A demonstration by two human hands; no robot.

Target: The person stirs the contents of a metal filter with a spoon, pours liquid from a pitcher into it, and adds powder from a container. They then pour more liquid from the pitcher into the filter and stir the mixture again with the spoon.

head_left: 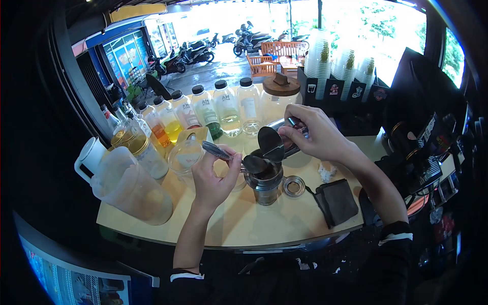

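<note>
My left hand (216, 175) pinches the handle of a dark spoon (255, 163), whose bowl is over the mouth of a metal cup (267, 190). In my right hand (316, 133) is a metal container (292, 146) with its round dark lid (271, 144) swung open, tilted just above the same cup. What lies inside the cup is too dark to make out. A small round metal piece (294, 186) sits on the table right beside the cup, and a folded dark cloth (337, 202) lies farther right.
Capped bottles (227, 109) line the back of the table (236, 231). A large plastic pitcher (133, 190) and a white jug (92, 158) stand left. Behind are a wooden-lidded jar (281, 86) and stacked cups (317, 63). Dark equipment (406, 137) is at right.
</note>
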